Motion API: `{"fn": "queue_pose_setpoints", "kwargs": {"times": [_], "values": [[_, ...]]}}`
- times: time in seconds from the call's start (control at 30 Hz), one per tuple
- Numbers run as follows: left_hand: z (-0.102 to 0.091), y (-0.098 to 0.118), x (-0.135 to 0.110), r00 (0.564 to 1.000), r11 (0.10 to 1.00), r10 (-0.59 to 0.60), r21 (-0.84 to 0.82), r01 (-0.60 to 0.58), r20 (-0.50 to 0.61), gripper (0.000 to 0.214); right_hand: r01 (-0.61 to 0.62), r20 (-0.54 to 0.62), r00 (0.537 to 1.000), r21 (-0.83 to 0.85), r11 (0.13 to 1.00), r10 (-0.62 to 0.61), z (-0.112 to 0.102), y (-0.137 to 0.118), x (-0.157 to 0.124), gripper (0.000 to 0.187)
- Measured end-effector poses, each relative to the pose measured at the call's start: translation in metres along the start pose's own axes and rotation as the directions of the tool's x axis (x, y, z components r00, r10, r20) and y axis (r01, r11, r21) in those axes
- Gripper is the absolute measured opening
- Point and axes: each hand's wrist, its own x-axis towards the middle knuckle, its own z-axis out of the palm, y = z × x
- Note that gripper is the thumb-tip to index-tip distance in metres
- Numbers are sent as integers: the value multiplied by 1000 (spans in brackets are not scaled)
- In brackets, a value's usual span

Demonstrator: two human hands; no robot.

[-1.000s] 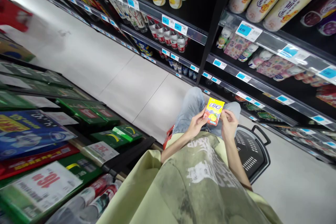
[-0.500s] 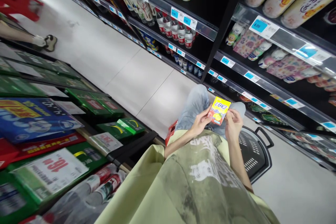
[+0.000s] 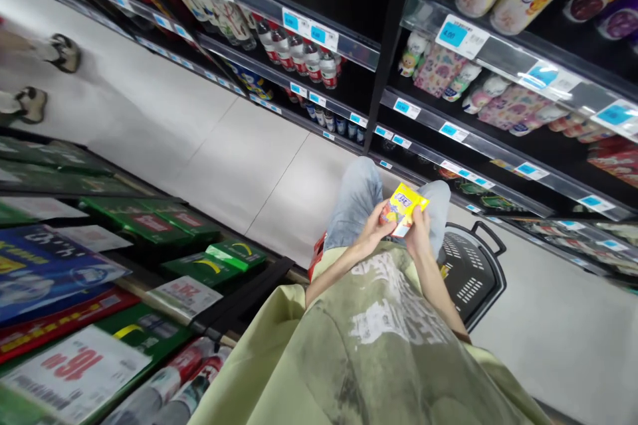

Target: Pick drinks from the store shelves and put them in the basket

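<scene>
Packet (image 3: pixel 399 199), yellow, is up between your knees (image 3: pixel 363 179), pinched at opp. edges by the fingers of your L hand (image 3: pixel 375 224) and R hand (image 3: pixel 419 234), prob. so the printed face points your way. Blue lettering's too small to read. Black basket (image 3: pixel 478 259) sits to your R, prob. for easy reach. Shelf tag (image 3: pixel 462 36) reads 4.00; L sign (image 3: pixel 77 366), upside down, 16-something.

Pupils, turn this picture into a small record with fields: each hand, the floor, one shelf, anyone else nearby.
Left hand: gripping a small rectangular yellow printed packet
Right hand: gripping the packet's other side
Pale tiled floor: black slotted plastic basket, right of hands
Dark shelf: clear plastic bottles with red labels
Other person: two dark-and-beige shoes, upper left
</scene>
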Motion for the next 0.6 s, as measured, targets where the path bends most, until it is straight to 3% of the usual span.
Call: {"fn": "queue_pose_setpoints", "kwargs": {"times": [0.13, 0.23, 0.3, 0.4, 0.5, 0.6], "values": [[3, -12, 4, 998, 999, 18, 50, -15, -56, 84, 160, -24, 986, -88, 983, -163, 6, -5, -8, 69], [3, -16, 5, 992, 989, -116, -97, 111, -48, 77, 195, 22, 981, -102, 975, -194, -6, -17, -8, 55], [2, -12, 3, 958, 926, -285, -250, 283, 32, 77, 178, 48, 983, -55, 982, -176, -18, -26, -5, 53], [5, 1, -1, 872, 757, -470, -446, 478, 137, 71, 172, 126, 978, -33, 985, -166, -31, -37, 0, 53], [11, 13, -4, 819, 632, -559, -575, 520, 127, 61, 184, 171, 970, -49, 982, -174, -32, -42, 3, 51], [18, 19, -6, 804, 608, -586, -604, 516, 97, 57, 187, 164, 971, -78, 979, -173, -26, -43, 5, 52]]}}
